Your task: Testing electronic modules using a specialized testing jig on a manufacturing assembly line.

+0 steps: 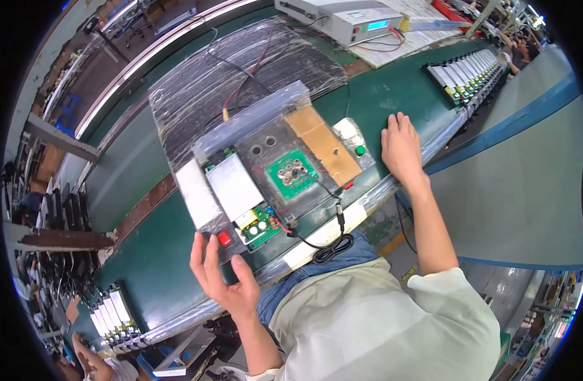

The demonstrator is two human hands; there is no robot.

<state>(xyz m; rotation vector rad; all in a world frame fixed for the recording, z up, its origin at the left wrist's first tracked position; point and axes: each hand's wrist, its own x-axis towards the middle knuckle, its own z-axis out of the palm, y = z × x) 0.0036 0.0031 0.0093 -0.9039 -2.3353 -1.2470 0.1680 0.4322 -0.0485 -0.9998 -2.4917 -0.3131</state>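
We saw the left hand (pixel 227 286) empty, spread near the red switch (pixel 224 238), and the right hand (pixel 402 151) empty, loose at the edge of the worktop (pixel 380 86). The metal-covered unit (pixel 235 190) lay between the white block (pixel 195 187) and green board (pixel 291 173), presumably for steadiness.

The head-worn, wide fisheye view looks steeply down at the fixture (pixel 260 166) from close above.

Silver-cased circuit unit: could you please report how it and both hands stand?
Left hand open beside red switch, contact unclear. Right hand empty, over green bench. Circuit unit lying on fixture. Black cable coil at bench's front edge.
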